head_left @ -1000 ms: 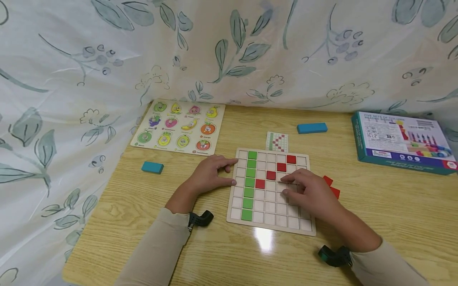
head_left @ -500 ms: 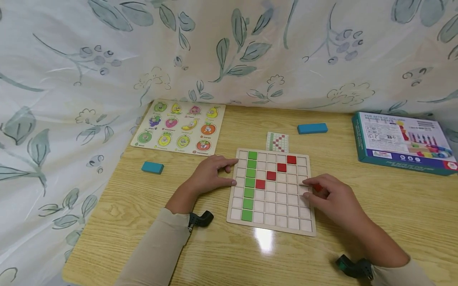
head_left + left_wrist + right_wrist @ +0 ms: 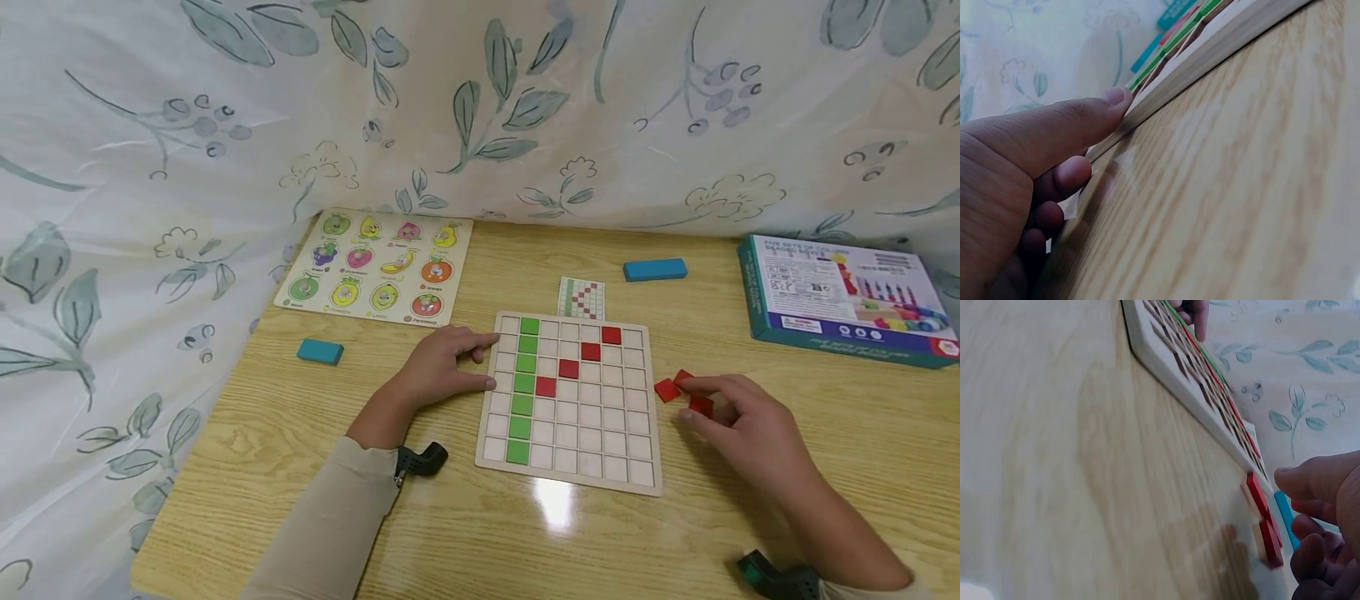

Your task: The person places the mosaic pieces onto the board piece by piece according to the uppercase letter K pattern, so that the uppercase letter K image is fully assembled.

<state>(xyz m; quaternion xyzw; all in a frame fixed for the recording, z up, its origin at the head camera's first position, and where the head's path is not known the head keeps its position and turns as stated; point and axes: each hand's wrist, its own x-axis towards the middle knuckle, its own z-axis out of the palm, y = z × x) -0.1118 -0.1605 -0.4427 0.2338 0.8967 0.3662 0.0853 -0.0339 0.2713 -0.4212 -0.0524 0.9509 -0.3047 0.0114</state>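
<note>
A wooden grid board [image 3: 591,438] lies in the middle of the head view. Green square tiles [image 3: 522,382] fill its second column, and red tiles [image 3: 568,368] step diagonally up to the right. My left hand [image 3: 441,367] touches the board's left edge with thumb and index finger; in the left wrist view the thumb [image 3: 1079,125] is at the rim. Off the board's right side lie loose red tiles [image 3: 667,390]. My right hand [image 3: 750,421] is over them, thumb and index finger spread apart. In the right wrist view the red tiles [image 3: 1270,540] show below the thumb.
Behind the board lies a small pattern card [image 3: 581,298]. A fruit picture board [image 3: 375,267] is at the back left. Two blue blocks [image 3: 655,269] lie apart on the wooden table [image 3: 315,467]. A boxed toy set [image 3: 847,300] stands back right, before a leaf-print curtain [image 3: 480,108].
My right hand has moved right, from above the board's grid to the loose red tiles beside it. The left hand stays at the board's edge, and the tiles on the grid are unchanged.
</note>
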